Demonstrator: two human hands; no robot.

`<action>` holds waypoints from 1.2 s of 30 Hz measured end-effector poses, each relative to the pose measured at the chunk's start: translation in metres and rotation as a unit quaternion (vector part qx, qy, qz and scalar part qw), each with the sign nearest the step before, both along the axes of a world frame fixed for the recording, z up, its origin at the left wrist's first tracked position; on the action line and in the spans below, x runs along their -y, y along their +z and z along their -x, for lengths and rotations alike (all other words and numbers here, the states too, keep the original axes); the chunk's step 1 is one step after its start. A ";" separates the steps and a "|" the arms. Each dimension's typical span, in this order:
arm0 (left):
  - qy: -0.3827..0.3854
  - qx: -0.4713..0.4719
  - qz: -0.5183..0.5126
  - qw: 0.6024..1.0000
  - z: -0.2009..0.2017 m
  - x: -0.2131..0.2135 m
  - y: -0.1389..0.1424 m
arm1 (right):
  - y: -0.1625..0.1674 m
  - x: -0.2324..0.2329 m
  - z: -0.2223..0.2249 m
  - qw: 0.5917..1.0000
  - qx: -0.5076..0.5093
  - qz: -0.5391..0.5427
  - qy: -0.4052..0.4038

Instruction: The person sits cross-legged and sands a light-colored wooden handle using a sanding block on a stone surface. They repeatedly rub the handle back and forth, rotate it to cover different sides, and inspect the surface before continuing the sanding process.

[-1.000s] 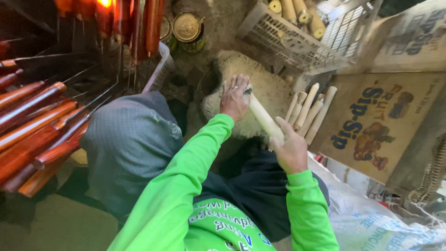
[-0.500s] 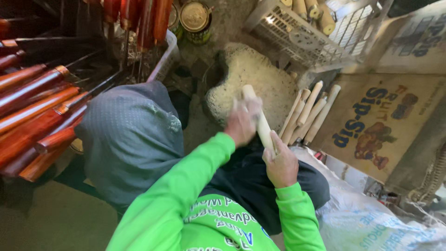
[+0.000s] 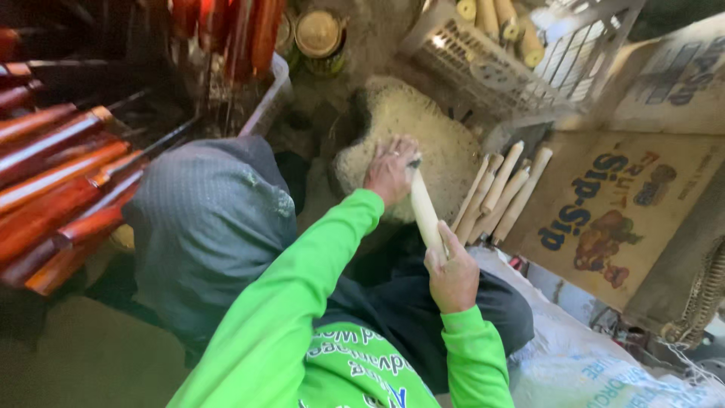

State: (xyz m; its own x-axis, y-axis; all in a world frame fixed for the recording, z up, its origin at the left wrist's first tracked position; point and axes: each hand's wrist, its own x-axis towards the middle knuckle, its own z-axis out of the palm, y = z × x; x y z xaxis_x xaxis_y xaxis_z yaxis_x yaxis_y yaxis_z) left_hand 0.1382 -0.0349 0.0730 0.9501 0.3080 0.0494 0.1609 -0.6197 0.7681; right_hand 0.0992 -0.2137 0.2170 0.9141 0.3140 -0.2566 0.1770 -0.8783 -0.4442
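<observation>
A pale wooden stick [image 3: 425, 215] is gripped at its near end by the right hand [image 3: 451, 273], while its far end is covered by the closed left hand [image 3: 390, 170]. More sticks [image 3: 498, 193] lie just right of the hands, against cardboard [image 3: 604, 219]; sawdust [image 3: 423, 128] is heaped beyond them.

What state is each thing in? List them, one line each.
Pale wooden stick: held tilted by both hands.
Left hand: closed on its upper end.
Right hand: closed around its lower end.
Loose sticks: lying side by side.
White basket: holding cut sticks.
</observation>
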 end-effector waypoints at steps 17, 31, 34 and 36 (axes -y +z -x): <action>0.000 0.012 -0.015 1.000 0.005 0.010 0.003 | 0.002 -0.002 -0.004 0.999 0.019 -0.035 0.008; -0.036 -0.010 -0.048 0.998 0.008 0.013 0.021 | 0.000 -0.001 -0.005 0.999 0.012 -0.045 -0.015; -0.055 0.055 0.011 0.997 0.033 0.030 0.032 | 0.001 -0.001 -0.004 0.997 0.025 -0.073 0.017; -0.041 0.055 0.012 0.998 0.028 0.027 0.025 | 0.002 -0.001 -0.004 0.998 0.022 -0.065 0.012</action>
State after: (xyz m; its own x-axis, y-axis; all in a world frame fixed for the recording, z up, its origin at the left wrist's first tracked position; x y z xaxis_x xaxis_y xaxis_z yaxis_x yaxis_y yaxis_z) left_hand 0.1102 -0.0614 0.0980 0.9615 0.2314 0.1483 0.0239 -0.6078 0.7937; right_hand 0.1032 -0.2130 0.2187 0.9152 0.3639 -0.1731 0.2188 -0.8095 -0.5449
